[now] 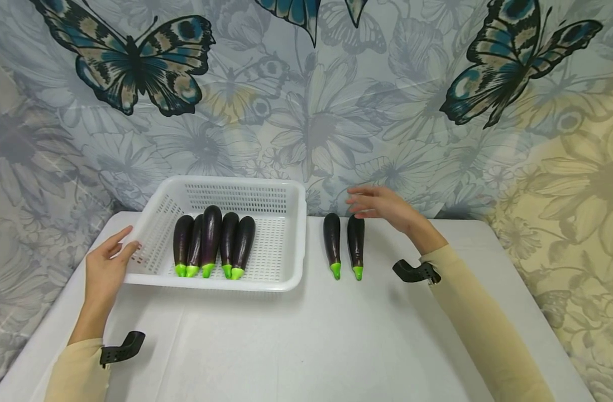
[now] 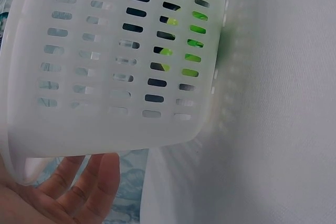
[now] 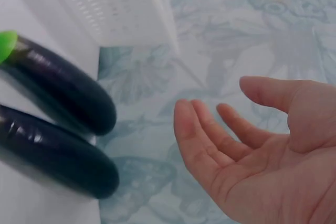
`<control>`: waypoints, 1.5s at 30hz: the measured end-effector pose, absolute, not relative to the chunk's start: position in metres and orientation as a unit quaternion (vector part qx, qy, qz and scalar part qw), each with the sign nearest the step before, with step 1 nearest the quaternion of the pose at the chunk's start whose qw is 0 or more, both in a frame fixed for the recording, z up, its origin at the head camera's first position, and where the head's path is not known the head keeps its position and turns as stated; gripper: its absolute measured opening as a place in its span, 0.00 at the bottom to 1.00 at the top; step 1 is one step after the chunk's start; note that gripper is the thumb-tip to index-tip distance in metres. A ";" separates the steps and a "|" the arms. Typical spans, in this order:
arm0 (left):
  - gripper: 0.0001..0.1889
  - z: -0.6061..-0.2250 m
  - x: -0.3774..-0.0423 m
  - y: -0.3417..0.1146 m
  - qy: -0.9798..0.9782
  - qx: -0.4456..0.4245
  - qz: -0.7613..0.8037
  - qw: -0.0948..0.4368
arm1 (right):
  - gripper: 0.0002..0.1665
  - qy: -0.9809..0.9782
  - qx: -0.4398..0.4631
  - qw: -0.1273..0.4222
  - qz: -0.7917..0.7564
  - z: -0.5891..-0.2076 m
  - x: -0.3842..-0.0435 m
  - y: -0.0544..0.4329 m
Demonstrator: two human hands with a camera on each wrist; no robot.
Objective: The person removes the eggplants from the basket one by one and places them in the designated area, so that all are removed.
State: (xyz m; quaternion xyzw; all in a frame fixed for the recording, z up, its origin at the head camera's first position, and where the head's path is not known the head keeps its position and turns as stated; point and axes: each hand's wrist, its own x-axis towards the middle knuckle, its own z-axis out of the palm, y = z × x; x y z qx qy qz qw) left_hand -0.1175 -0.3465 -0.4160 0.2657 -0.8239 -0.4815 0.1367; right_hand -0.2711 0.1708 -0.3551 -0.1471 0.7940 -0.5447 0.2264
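Left hand gripping basket, right hand half-spread

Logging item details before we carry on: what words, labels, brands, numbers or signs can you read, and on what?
None: no readable text in any view.
The white basket, the eggplants and the white table show no lettering.
The backdrop shows butterflies and flowers.
Any small marks on the black wrist mounts are too small to read.
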 end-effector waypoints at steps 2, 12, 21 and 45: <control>0.25 -0.416 -0.118 -0.346 -0.824 0.266 -0.481 0.138 | 0.31 0.792 -0.150 0.232 -0.544 -0.352 -0.272 0.167; 0.25 -0.417 -0.116 -0.347 -0.824 0.267 -0.481 0.136 | 0.31 0.783 -0.168 0.235 -0.551 -0.344 -0.277 0.149; 0.26 -0.415 -0.118 -0.347 -0.831 0.265 -0.473 0.125 | 0.30 0.776 -0.162 0.232 -0.563 -0.337 -0.281 0.129; 0.26 -0.416 -0.119 -0.350 -0.826 0.264 -0.480 0.132 | 0.33 0.806 -0.140 0.251 -0.517 -0.332 -0.284 0.045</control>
